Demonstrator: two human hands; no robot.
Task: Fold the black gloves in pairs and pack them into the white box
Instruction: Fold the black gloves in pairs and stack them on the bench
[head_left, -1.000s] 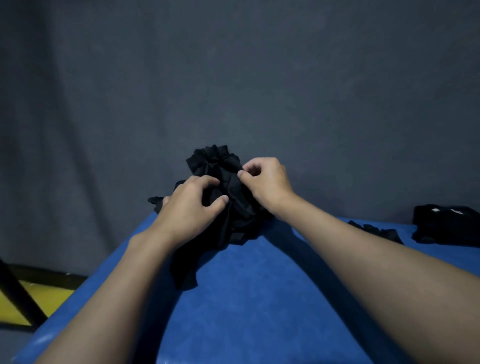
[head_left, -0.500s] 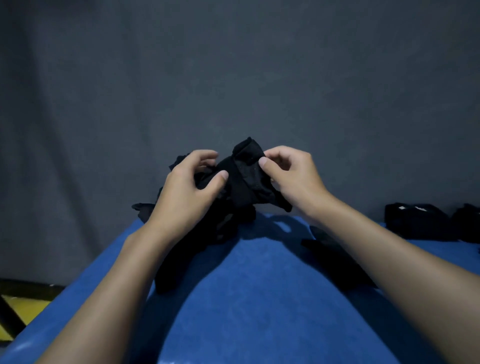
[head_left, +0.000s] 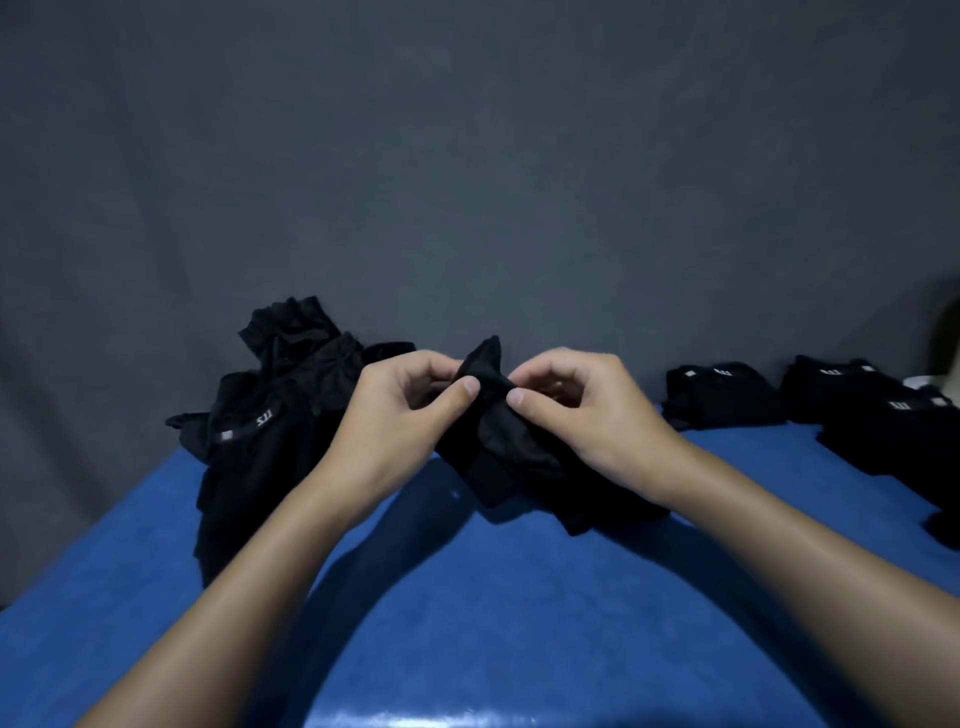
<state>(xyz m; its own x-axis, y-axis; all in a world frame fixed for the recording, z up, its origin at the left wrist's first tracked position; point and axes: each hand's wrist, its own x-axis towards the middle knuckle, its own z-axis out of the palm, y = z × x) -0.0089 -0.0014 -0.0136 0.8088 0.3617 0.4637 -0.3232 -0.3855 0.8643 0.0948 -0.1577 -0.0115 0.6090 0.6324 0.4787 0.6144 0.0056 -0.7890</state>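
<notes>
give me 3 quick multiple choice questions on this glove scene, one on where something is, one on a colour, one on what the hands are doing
1. The loose pile lies on the table's:
A left side
B right side
C near edge

2. The table is:
A red
B blue
C white

3. The middle glove is:
A pinched by the left hand and right hand
B lying flat, untouched
C in one hand only

Answers: 1 A, the pile is left of both hands; 2 B, its surface shows blue; 3 A, thumb and fingers of each hand pinch it.
</notes>
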